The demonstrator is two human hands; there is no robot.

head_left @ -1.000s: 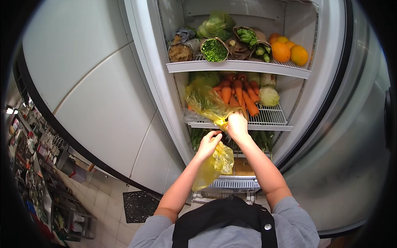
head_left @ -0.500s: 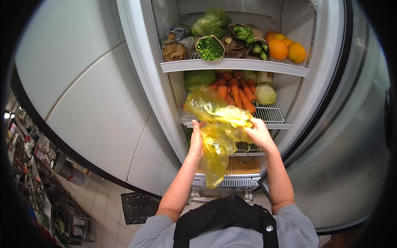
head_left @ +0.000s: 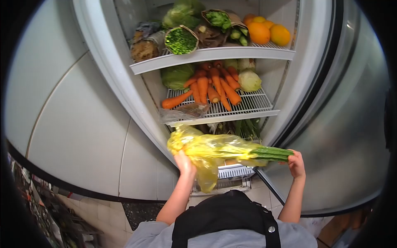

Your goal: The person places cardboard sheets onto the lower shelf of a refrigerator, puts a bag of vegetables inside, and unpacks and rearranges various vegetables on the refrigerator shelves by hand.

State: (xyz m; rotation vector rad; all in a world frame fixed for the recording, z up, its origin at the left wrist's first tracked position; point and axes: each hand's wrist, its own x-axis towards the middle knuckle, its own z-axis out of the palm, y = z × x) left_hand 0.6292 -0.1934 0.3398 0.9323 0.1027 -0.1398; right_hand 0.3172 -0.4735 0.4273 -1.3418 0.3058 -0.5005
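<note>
A crumpled, see-through yellow plastic bag stretches sideways in front of the open fridge. At its left end my left hand is closed on the bunched plastic. A bunch of long green stalks sticks out of the right end; the bag covers the rest of it. My right hand grips the stalks by their tips, thumb and fingers pressed together. Loose plastic hangs below the bag between my hands.
Carrots, cabbage and a clear bag lie on the middle shelf. Oranges and wrapped greens sit above. The fridge door stands open at right; a dark mat lies on the floor.
My right hand has moved right, and green stalks now show out of the bag. The bag has turned from hanging crumpled to stretched sideways. My left hand has gone lower and left.
</note>
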